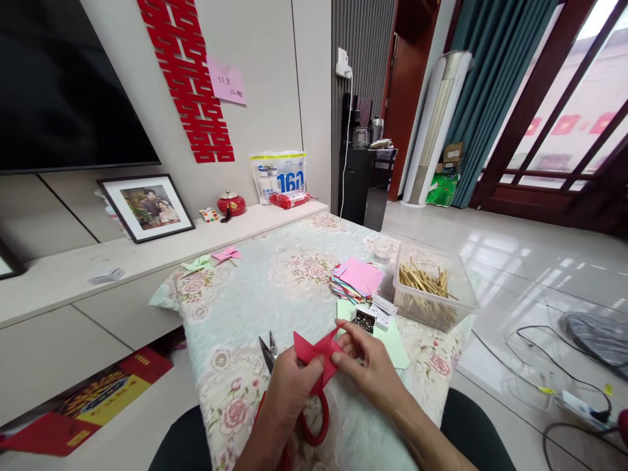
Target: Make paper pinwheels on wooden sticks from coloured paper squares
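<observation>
Between my two hands is a red paper pinwheel (314, 352) with its points folded and sticking up. My left hand (295, 381) is closed on its lower left part, the thumb pressed near the middle. My right hand (366, 356) pinches a point on the right side of the paper. Under my left hand lie red-handled scissors (315, 437), their blades showing open beyond the knuckles. Just past my right hand, a small open box of metal pins (364, 320) rests on light green paper (396, 347).
A stack of coloured paper squares (360, 278) lies beyond my hands. At its right stands a clear plastic box (434, 314) of thin wooden sticks (424, 281). Finished green (199, 263) and pink (227, 255) pinwheels lie at the far left of the flowered tablecloth (245, 301).
</observation>
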{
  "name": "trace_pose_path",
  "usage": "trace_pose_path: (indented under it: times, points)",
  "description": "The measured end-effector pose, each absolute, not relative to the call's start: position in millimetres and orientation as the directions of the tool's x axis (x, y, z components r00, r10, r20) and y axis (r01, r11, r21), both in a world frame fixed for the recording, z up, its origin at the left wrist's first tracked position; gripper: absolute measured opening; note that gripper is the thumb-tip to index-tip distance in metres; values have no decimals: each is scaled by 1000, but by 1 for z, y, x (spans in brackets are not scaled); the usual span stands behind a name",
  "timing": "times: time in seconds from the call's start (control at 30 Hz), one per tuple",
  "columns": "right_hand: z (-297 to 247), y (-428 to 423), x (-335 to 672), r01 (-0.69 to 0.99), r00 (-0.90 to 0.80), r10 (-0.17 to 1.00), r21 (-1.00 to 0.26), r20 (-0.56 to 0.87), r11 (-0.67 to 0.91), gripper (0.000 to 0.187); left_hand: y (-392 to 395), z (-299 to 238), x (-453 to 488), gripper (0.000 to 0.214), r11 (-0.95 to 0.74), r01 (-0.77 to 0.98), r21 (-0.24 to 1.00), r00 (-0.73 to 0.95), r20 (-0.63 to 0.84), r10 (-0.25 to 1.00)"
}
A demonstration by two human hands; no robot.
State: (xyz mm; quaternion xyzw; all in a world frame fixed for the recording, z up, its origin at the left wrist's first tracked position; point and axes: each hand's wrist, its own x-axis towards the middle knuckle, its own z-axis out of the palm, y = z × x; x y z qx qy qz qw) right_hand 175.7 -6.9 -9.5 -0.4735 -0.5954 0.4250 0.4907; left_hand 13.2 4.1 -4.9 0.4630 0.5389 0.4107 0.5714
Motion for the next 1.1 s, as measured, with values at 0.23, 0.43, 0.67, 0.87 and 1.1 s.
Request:
trace_pose_path:
  times: [0.23, 0.43, 0.67, 0.87, 1.1]
  points:
    - [-1, 8, 223, 666, 142, 864, -693, 482, 277, 19, 37, 10, 40, 23, 221, -545, 809, -46, -292, 955]
    - [-13, 14, 223, 890, -79, 896, -374, 437, 261, 21, 48, 4, 51, 21, 158, -658, 736, -87, -283, 955]
    - [7, 32, 208, 998, -12, 995, 68, 98, 6, 21, 45, -11, 44, 20, 148, -727, 670, -56, -272, 961]
    - [22, 55, 206, 991, -46, 996, 118, -74, 55, 24, 47, -21, 42, 20, 121, -720, 683, -84, -259, 962]
    - [21, 55, 208, 997, -14, 998, 69, -65, 18, 23, 48, -20, 43, 20, 124, -721, 681, -93, -273, 958]
